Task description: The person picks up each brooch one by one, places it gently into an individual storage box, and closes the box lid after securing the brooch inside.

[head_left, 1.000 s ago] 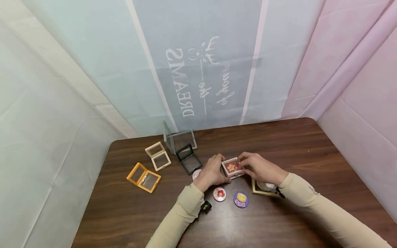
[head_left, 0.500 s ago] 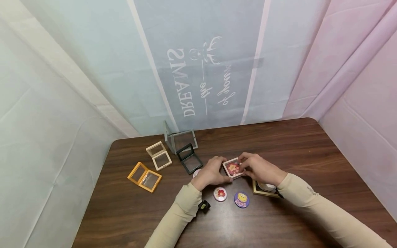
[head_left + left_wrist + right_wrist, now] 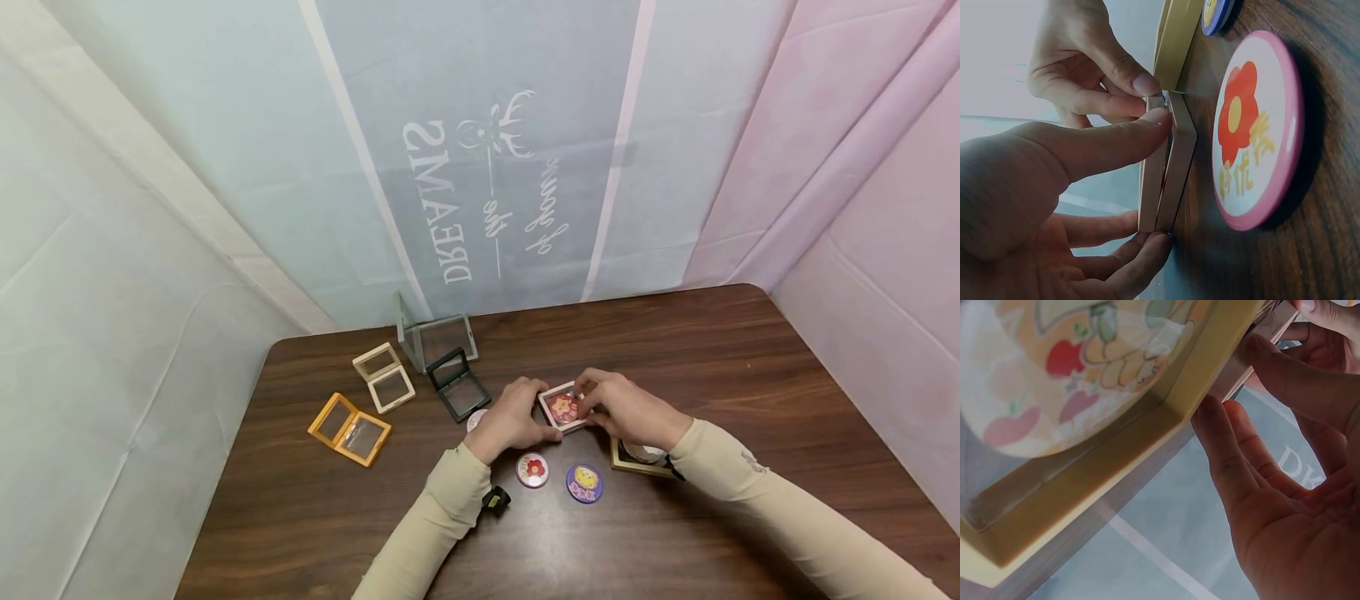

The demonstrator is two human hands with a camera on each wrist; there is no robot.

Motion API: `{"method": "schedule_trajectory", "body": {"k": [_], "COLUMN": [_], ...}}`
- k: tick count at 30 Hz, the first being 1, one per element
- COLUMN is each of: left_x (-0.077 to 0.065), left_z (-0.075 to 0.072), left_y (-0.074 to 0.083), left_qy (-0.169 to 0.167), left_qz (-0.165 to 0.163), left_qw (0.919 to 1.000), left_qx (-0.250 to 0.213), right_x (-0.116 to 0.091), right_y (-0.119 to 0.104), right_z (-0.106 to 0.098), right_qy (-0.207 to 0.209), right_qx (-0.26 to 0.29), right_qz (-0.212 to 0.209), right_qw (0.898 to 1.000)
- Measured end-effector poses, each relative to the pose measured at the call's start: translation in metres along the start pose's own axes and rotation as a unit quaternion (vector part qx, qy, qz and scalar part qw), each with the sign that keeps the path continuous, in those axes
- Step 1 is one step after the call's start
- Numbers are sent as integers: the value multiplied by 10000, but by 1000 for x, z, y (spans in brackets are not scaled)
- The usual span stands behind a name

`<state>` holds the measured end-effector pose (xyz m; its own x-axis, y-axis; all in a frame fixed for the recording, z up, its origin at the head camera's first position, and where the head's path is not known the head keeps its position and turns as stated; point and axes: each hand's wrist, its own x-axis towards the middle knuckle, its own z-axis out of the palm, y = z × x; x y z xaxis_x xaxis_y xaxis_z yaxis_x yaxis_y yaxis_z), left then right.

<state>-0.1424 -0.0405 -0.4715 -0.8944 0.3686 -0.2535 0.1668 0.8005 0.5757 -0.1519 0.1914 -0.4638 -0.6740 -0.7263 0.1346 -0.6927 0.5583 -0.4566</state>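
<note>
A small pale pink display frame (image 3: 573, 426) lies at mid-table with a red star badge (image 3: 561, 408) showing through its clear window. My left hand (image 3: 513, 417) grips its left side, thumb at the near edge and fingers at the far edge. The right hand (image 3: 626, 408) pinches the opposite side. In the left wrist view, a thin gap runs between the frame's two halves (image 3: 1179, 162). Close by my right wrist, a gold frame (image 3: 1104, 469) holds a round badge with fruit drawings (image 3: 1066, 381). A pink-rimmed flower badge (image 3: 1257, 131) lies on the near side.
A purple badge (image 3: 584, 483) lies right of the flower badge. Another pale badge (image 3: 476, 420) is partly hidden by my left hand. Opened frames stand at left: orange (image 3: 363, 439), cream (image 3: 390, 389), black (image 3: 461, 394) and grey (image 3: 450, 337). Fabric walls (image 3: 525, 208) border the table.
The upper half of the pink frame, tilted up a second ago, has come down onto the lower half over the red badge. Both hands stay almost in place.
</note>
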Motion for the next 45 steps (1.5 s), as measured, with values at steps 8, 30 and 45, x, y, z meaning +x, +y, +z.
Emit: {"method": "schedule_trajectory", "body": {"k": [8, 30, 45], "left_x": [1, -2, -21], "left_z": [1, 4, -37], "left_y": [0, 1, -31], "left_qy": [57, 106, 2410], "left_qz": [-32, 104, 1171], "left_qw": [10000, 9993, 9633], "left_qx": [56, 336, -190], "right_x": [0, 1, -4], "right_y": [2, 2, 13], "right_z": [3, 6, -11], "right_qy": [15, 9, 212], "right_qx": [6, -51, 23], "right_qz": [33, -78, 155], "right_qw": [10000, 10000, 9997]}}
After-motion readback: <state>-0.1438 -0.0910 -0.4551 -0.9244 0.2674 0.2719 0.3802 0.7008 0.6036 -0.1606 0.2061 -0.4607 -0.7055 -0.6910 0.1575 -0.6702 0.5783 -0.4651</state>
